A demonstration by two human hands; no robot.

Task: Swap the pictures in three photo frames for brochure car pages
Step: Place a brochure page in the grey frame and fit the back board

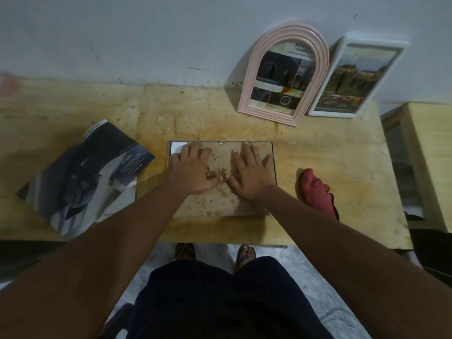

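Note:
A photo frame (221, 204) lies face down in the middle of the table, its brown stained backing board up. A strip of white paper (176, 147) shows at its far left corner. My left hand (193, 167) and my right hand (249, 172) both press flat on the backing board, fingers spread, thumbs nearly touching. The car brochure (83, 177) lies open on the table to the left. A pink arched frame (283, 74) and a white rectangular frame (354, 79) lean against the wall at the back right, each with a printed page inside.
A red cloth (316, 192) lies just right of the face-down frame. The wooden table (330, 148) ends at the front by my legs. A wooden cabinet (420, 162) stands at the right edge.

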